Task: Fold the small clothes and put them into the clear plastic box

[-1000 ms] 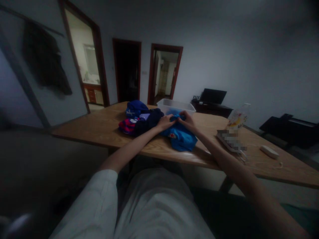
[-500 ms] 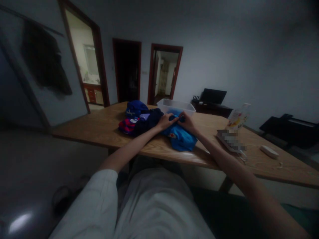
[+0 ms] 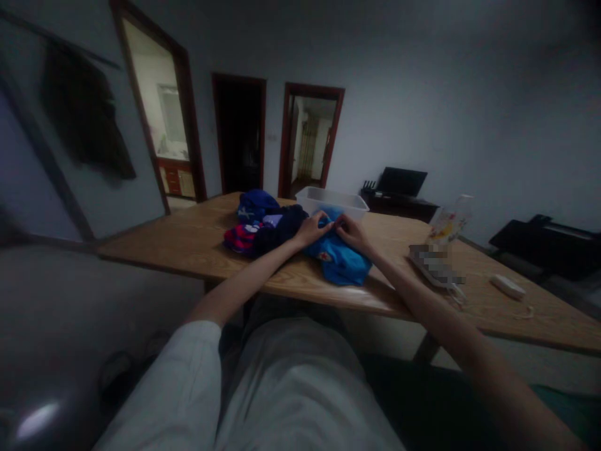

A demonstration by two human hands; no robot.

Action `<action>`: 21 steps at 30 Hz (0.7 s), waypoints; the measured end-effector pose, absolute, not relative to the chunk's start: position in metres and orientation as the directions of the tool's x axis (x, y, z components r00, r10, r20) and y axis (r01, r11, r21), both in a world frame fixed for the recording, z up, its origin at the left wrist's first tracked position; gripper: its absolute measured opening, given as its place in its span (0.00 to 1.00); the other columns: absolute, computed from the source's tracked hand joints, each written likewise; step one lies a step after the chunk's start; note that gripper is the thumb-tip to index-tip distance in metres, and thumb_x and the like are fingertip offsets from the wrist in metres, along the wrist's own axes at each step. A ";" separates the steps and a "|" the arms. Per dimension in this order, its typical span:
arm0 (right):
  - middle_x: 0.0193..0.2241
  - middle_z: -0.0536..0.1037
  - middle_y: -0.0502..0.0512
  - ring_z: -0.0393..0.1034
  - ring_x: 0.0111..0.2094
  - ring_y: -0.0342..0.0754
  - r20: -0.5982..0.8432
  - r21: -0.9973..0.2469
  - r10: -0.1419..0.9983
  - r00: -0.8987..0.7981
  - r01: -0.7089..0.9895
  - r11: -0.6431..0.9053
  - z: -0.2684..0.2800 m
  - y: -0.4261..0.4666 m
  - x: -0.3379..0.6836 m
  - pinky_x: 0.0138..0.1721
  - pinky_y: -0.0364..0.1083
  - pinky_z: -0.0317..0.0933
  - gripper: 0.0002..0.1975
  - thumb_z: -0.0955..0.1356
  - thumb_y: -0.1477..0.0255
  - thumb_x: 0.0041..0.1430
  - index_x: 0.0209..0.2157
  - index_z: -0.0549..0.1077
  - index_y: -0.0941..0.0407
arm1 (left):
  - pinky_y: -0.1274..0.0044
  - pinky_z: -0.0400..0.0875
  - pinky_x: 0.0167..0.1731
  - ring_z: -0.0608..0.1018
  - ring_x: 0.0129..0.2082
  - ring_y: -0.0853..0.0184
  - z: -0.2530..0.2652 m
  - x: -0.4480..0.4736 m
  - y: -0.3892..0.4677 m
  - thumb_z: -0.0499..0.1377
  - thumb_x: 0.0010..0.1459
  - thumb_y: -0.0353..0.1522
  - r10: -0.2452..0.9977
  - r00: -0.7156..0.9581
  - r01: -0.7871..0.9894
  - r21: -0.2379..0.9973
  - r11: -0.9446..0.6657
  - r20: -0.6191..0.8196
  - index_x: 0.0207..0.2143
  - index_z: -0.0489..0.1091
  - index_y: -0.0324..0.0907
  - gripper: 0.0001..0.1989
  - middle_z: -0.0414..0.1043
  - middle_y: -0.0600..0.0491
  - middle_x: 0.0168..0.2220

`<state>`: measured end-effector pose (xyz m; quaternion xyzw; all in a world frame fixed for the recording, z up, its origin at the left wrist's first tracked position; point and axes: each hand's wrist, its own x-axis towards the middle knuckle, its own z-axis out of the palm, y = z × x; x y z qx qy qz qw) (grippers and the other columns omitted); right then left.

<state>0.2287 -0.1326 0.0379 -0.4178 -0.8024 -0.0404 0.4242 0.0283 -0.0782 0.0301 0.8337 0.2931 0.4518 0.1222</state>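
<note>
A bright blue cap with a small star badge lies near the front edge of the table. My left hand pinches its upper edge from the left. Close beside it, my right hand pinches the same edge, the fingertips of both hands almost meeting. What exactly lies between the fingertips is too small to make out. To the left is a pile with a dark cap, a red-and-blue striped cap and a royal blue cap. Just behind my hands stands a clear plastic bin, with something blue showing through its wall.
The wooden table spans the view. On its right are a blurred-out flat item, a clear flower-patterned container and a white oblong device with a cord. A monitor stands on a far cabinet.
My fingers have shifted slightly at the cap's upper edge, the right fingertips changing their pinch. The cap and the pile stay in place.
</note>
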 end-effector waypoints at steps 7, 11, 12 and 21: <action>0.43 0.78 0.57 0.74 0.44 0.55 0.589 -0.490 0.717 -0.372 0.541 0.683 0.038 -0.119 0.241 0.46 0.52 0.70 0.21 0.68 0.54 0.63 0.49 0.73 0.54 | 0.75 0.73 0.43 0.81 0.47 0.61 0.026 0.023 -0.081 0.57 0.69 0.39 0.376 0.566 0.438 0.119 -0.891 0.734 0.54 0.68 0.43 0.15 0.78 0.48 0.48; 0.42 0.79 0.58 0.74 0.43 0.56 0.524 -0.511 0.748 -0.408 0.551 0.659 0.038 -0.115 0.247 0.44 0.52 0.70 0.24 0.71 0.52 0.60 0.49 0.74 0.55 | 0.76 0.73 0.43 0.80 0.49 0.62 0.028 0.020 -0.082 0.57 0.69 0.37 0.307 0.590 0.417 0.043 -0.908 0.747 0.53 0.68 0.44 0.13 0.75 0.49 0.51; 0.41 0.79 0.58 0.74 0.41 0.55 0.524 -0.503 0.749 -0.405 0.563 0.656 0.037 -0.114 0.249 0.42 0.51 0.70 0.24 0.71 0.52 0.60 0.48 0.74 0.55 | 0.76 0.73 0.42 0.80 0.49 0.62 0.029 0.020 -0.082 0.58 0.69 0.37 0.300 0.595 0.416 0.033 -0.909 0.746 0.53 0.69 0.44 0.13 0.75 0.49 0.52; 0.34 0.76 0.54 0.69 0.34 0.50 0.554 -0.427 0.755 -0.351 0.658 0.620 0.024 -0.105 0.253 0.33 0.45 0.64 0.23 0.70 0.50 0.59 0.42 0.73 0.56 | 0.75 0.72 0.46 0.80 0.47 0.62 0.038 0.016 -0.092 0.57 0.69 0.42 0.321 0.540 0.347 0.141 -0.927 0.778 0.48 0.73 0.43 0.14 0.77 0.49 0.48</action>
